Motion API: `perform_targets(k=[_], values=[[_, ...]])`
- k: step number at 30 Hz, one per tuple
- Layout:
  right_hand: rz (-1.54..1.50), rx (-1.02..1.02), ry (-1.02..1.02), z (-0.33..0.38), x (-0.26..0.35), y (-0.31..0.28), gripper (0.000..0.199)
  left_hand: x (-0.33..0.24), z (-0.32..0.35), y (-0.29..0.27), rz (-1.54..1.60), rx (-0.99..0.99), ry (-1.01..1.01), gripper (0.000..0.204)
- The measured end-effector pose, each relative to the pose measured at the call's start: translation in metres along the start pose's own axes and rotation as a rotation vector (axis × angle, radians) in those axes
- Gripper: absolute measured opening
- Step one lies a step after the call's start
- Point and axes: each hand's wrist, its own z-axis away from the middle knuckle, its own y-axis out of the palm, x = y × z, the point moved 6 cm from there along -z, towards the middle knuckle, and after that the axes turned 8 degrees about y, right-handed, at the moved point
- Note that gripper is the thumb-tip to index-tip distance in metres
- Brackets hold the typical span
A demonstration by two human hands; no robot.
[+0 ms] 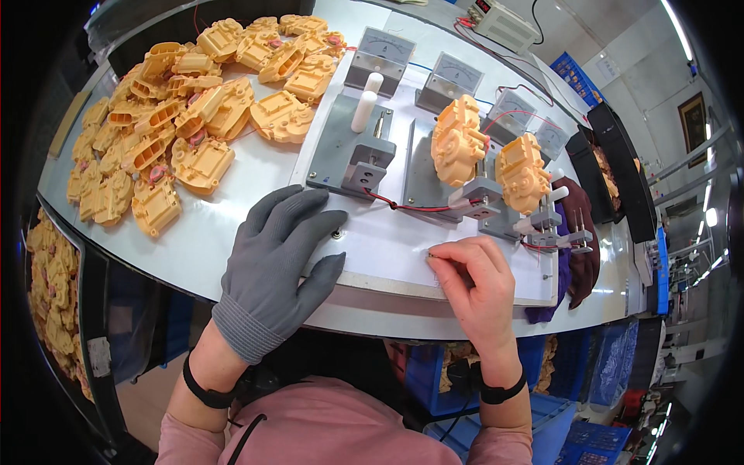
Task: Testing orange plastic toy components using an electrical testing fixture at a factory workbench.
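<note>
My left hand (pixel 273 260), in a grey knit glove, rests flat with fingers spread on the white board (pixel 387 246) near its front left corner. My bare right hand (pixel 474 280) lies on the same board's front edge, its fingers curled and pinched on something small that I cannot make out. Behind the hands stand grey metal fixtures: the left fixture (pixel 350 151) carries a white post and no part, and two orange plastic housings (pixel 459 142) (pixel 522 172) sit upright on the fixtures to the right. A red wire (pixel 411 206) runs between the fixtures.
A large heap of orange plastic housings (pixel 182 116) covers the table's left side. Several grey panel meters (pixel 380 54) stand at the back, and a power supply box (pixel 505 23) lies beyond them. A dark red cloth (pixel 581 256) hangs at the right edge. Blue bins (pixel 542 418) sit below.
</note>
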Motion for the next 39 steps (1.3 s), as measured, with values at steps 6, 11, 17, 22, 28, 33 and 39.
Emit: perform_targets(k=[6, 11, 17, 22, 28, 33, 39], values=[[0.007, 0.002, -0.002, 0.000, 0.000, 0.000, 0.015, 0.000, 0.000, -0.001, -0.008, 0.005, 0.005, 0.038], [-0.016, 0.016, 0.006, -0.001, 0.001, -0.002, 0.012, -0.001, -0.001, -0.001, -0.009, -0.002, 0.013, 0.038], [-0.014, 0.044, 0.047, -0.005, -0.001, -0.002, 0.007, -0.001, 0.002, 0.001, -0.037, -0.026, 0.048, 0.036], [-0.157, 0.069, 0.094, 0.000, -0.007, -0.003, 0.017, -0.009, -0.006, -0.007, -0.056, 0.012, 0.034, 0.039], [-0.391, -0.278, 0.051, -0.005, -0.015, -0.016, 0.048, -0.058, -0.042, -0.070, -0.046, -0.138, 0.329, 0.051], [-0.541, -0.099, 0.058, -0.008, -0.021, 0.001, 0.050, -0.080, -0.148, -0.010, -0.405, 0.306, 0.575, 0.054], [-0.739, -0.012, 0.126, -0.002, -0.035, -0.003, 0.041, -0.078, -0.192, 0.070, -0.736, 0.684, 0.575, 0.035]])
